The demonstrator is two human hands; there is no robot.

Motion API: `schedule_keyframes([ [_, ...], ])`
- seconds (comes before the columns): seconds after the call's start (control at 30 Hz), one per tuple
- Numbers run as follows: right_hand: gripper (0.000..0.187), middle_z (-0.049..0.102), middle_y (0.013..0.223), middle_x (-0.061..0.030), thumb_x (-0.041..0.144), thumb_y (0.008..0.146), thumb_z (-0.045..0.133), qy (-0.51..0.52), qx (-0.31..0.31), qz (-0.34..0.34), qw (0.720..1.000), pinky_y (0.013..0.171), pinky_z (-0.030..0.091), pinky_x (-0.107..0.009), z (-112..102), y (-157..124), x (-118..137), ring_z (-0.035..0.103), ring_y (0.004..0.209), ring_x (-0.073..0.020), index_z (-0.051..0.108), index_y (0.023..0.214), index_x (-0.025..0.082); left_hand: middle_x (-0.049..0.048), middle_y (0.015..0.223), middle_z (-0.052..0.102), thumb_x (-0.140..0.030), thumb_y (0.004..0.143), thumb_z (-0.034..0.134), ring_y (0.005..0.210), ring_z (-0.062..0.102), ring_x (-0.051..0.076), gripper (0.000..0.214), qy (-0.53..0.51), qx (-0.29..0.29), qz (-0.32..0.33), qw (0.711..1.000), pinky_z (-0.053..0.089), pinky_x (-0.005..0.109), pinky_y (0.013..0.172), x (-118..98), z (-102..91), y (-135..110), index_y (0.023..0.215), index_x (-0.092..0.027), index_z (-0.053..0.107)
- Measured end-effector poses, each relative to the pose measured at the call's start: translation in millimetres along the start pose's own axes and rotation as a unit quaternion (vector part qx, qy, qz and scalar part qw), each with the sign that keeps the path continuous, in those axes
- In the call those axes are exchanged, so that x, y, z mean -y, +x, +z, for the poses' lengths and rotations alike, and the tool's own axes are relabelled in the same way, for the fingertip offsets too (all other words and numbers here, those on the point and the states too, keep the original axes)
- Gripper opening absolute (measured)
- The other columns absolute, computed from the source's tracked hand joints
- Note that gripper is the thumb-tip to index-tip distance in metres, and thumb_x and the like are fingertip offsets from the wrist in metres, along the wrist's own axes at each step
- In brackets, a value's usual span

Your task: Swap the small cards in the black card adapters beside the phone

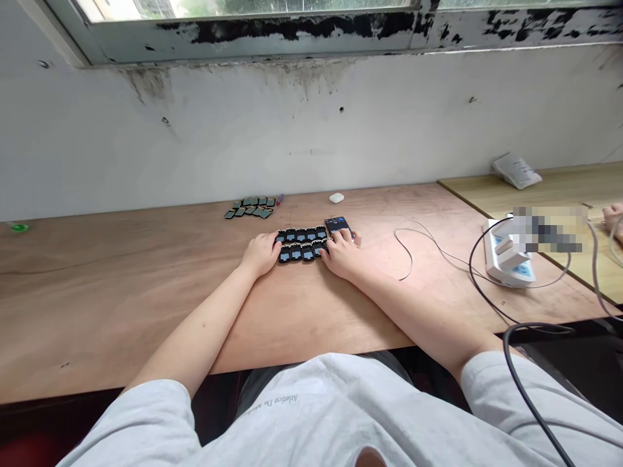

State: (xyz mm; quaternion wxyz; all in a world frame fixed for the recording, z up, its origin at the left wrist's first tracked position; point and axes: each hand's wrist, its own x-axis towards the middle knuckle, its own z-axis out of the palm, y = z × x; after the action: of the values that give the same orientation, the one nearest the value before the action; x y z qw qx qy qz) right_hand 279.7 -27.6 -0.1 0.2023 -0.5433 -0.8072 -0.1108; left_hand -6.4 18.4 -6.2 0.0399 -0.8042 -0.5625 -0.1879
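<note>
Two rows of small black square modules (pixel 296 254) with light blue-grey faces lie side by side on the wooden table. My left hand (pixel 261 253) rests at their left end, fingertips touching the outermost pieces, thumb apart from the fingers. At the right end, my right hand (pixel 342 253) lies with its fingers spread, and its thumb and fingertips touch the last modules of the lower row. A phone (pixel 337 224) with a lit dark screen lies just behind my right hand, partly covered by its fingers. Neither hand lifts anything.
Several similar flat pieces (pixel 250 207) lie near the wall, beside a small purple item (pixel 280 200). A white case (pixel 336 198) sits behind the phone. At right are a power strip (pixel 509 256), loose cables (pixel 474 259), a white packet (pixel 516 170) and another person's hand (pixel 614 215).
</note>
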Motion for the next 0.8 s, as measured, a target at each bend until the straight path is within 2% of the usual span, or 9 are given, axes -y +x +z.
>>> schedule_keyframes([
  [0.13, 0.035, 0.064, 0.122, -0.0186, 0.036, 0.108, 0.041, 0.0, 0.007, -0.009, 1.0, 0.114, 0.019, -0.062, -2, -1, 4, 0.04, 0.13, -0.0365, 0.071, 0.106, 0.017, 0.0128, 0.144, 0.064, -0.024, 0.097, 0.036, 0.143, 0.049, 0.032, 0.054, -0.038, 0.007, -0.002, 0.999, 0.033, 0.052, 0.118, 8, -4.5, -3, 0.147, -0.016, 0.056],
  [0.23, 0.035, 0.064, 0.123, -0.0193, 0.033, 0.108, 0.04, -0.003, 0.017, -0.011, 1.0, 0.114, 0.02, -0.063, -2, -2, 4, 0.04, 0.131, -0.0368, 0.071, 0.106, 0.016, 0.0126, 0.138, 0.068, -0.018, 0.089, 0.04, 0.134, 0.056, 0.031, 0.057, -0.049, -0.032, -0.058, 0.997, 0.033, 0.054, 0.117, 27, -11.1, -7, 0.142, -0.017, 0.059],
  [0.33, 0.038, 0.064, 0.123, -0.021, 0.034, 0.107, 0.04, -0.005, 0.025, -0.009, 1.0, 0.113, 0.023, -0.062, -2, -1, 3, 0.039, 0.132, -0.0379, 0.073, 0.103, 0.014, 0.0124, 0.127, 0.073, -0.021, 0.081, 0.046, 0.128, 0.058, 0.033, 0.047, -0.041, -0.035, -0.088, 0.995, 0.039, 0.053, 0.111, 56, -18.9, -12, 0.12, -0.018, 0.072],
  [0.4, 0.04, 0.065, 0.122, -0.021, 0.033, 0.108, 0.039, -0.004, 0.02, -0.013, 1.0, 0.113, 0.024, -0.06, -4, -1, 2, 0.04, 0.131, -0.0374, 0.074, 0.103, 0.014, 0.009, 0.118, 0.076, -0.023, 0.076, 0.048, 0.122, 0.06, 0.032, 0.038, -0.053, 0.012, -0.061, 0.997, 0.044, 0.05, 0.108, 74, -23.5, -15, 0.101, -0.021, 0.077],
  [0.5, 0.043, 0.068, 0.117, -0.0193, 0.033, 0.108, 0.039, 0.001, 0.004, -0.03, 1.0, 0.114, 0.025, -0.057, -7, -1, 3, 0.042, 0.13, -0.0359, 0.077, 0.101, 0.014, 0.006, 0.111, 0.078, -0.026, 0.073, 0.052, 0.124, 0.058, 0.032, 0.031, -0.064, -0.002, -0.074, 0.995, 0.044, 0.049, 0.111, 92, -28.8, -19, 0.09, -0.024, 0.078],
  [0.57, 0.044, 0.07, 0.114, -0.0181, 0.035, 0.107, 0.042, 0.007, -0.002, -0.045, 0.999, 0.114, 0.025, -0.056, -8, -2, 5, 0.043, 0.13, -0.0356, 0.079, 0.095, 0.015, 0.006, 0.11, 0.079, -0.031, 0.076, 0.054, 0.127, 0.057, 0.031, 0.028, -0.089, -0.011, -0.069, 0.994, 0.045, 0.047, 0.113, 95, -32.0, -22, 0.088, -0.025, 0.079],
  [0.67, 0.044, 0.072, 0.11, -0.0154, 0.036, 0.106, 0.047, 0.027, 0.002, -0.083, 0.996, 0.113, 0.025, -0.055, -9, -4, 9, 0.044, 0.132, -0.0352, 0.08, 0.084, 0.017, 0.008, 0.113, 0.077, -0.046, 0.078, 0.063, 0.124, 0.061, 0.031, 0.03, -0.127, 0.015, -0.051, 0.99, 0.047, 0.044, 0.112, 91, -36.8, -24, 0.088, -0.025, 0.08],
  [0.8, 0.043, 0.073, 0.11, -0.0119, 0.036, 0.106, 0.05, 0.077, 0.017, -0.197, 0.977, 0.114, 0.024, -0.053, -11, -6, 13, 0.048, 0.13, -0.0314, 0.078, 0.08, 0.019, 0.008, 0.122, 0.074, -0.061, 0.073, 0.071, 0.122, 0.062, 0.031, 0.039, -0.164, 0.051, -0.048, 0.984, 0.048, 0.042, 0.11, 83, -41.6, -25, 0.084, -0.025, 0.08],
])
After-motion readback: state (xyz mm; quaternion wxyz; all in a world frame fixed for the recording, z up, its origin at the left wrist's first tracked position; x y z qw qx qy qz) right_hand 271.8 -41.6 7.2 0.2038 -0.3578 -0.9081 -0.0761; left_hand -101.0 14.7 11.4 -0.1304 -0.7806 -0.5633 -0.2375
